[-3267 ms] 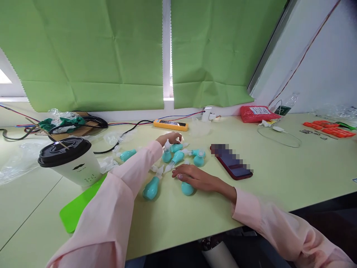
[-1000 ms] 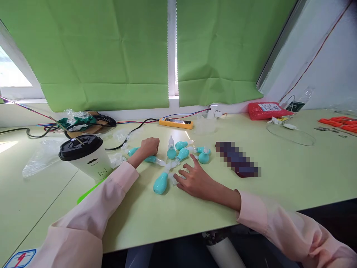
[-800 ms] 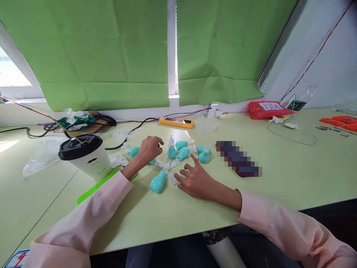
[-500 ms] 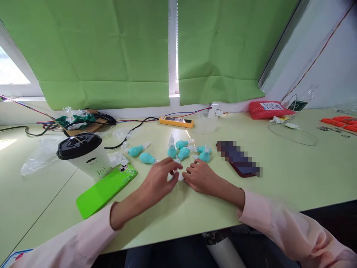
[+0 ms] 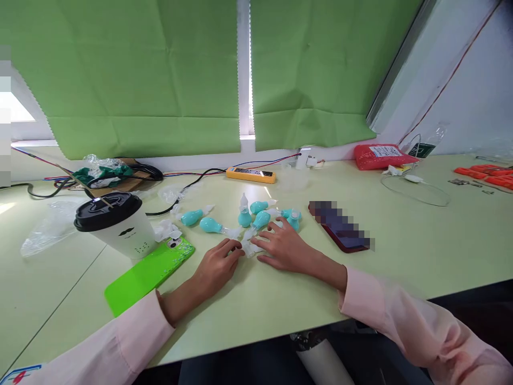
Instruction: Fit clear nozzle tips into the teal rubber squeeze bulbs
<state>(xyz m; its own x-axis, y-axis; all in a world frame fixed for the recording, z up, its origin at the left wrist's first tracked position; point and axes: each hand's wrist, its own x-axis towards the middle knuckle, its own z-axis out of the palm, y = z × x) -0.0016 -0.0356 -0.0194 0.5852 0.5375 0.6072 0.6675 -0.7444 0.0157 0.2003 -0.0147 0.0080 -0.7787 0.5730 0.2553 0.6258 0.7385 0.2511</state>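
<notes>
My left hand (image 5: 219,269) rests low over the table, fingers curled together and thumb drawn in. What lies between its fingertips, if anything, is hidden. Just right of those fingertips sit small translucent plastic pieces (image 5: 248,248). My right hand (image 5: 284,248) reaches over them from the right with its fingers apart. Beyond both hands lie several turquoise squeeze bulbs with clear nozzle tips. One bulb (image 5: 244,217) stands upright with its tip pointing up. Another bulb (image 5: 210,225) lies on its side beyond my left hand. A bulb (image 5: 294,220) stands partly behind my right fingers.
A lidded paper cup (image 5: 128,235) stands at left beside a green phone case (image 5: 146,279). At right lies a dark phone (image 5: 340,230). Farther back are a yellow device (image 5: 250,175), black cable (image 5: 186,190), a red packet (image 5: 382,156) and a plastic bottle (image 5: 430,144).
My left hand has moved left and down, away from my right hand, and its fingers have drawn together. My right hand's fingers have spread. The view has shifted slightly.
</notes>
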